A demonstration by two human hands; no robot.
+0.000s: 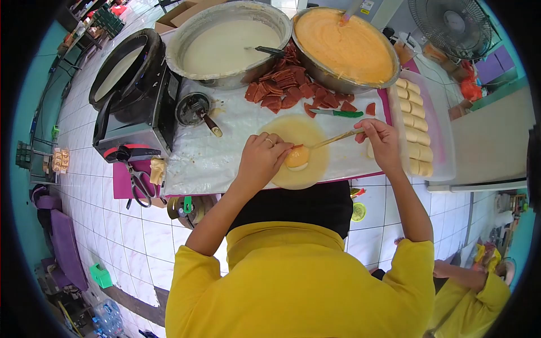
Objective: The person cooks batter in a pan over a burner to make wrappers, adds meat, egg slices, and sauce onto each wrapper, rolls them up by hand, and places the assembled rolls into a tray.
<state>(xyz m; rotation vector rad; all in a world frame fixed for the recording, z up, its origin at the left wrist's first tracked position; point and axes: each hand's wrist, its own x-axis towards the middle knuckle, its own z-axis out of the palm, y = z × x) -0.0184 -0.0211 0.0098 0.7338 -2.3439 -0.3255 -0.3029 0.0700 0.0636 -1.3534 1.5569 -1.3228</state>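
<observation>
A thin, round, pale yellow wrapper (282, 125) lies flat at the table's front edge. On it sits a dollop of orange filling (295, 159) with a white piece showing at its lower edge. My left hand (260, 160) reaches over the wrapper's left side, its fingertips pinching a thin red slice (297, 146) against the filling. My right hand (380, 142) grips the end of a long spoon (341, 137), whose tip is at the filling. Behind the wrapper lie a pile of red slices (287, 84) and a green-handled knife (341, 113).
Large bowls of pale batter (231, 48) and orange filling (344, 45) stand behind. At left, a black pan (121, 70) sits on a stove (141, 129), near scissors (138, 183). Rolls fill a plastic tray (442, 127) at right. Another person's arm (462, 274) shows lower right.
</observation>
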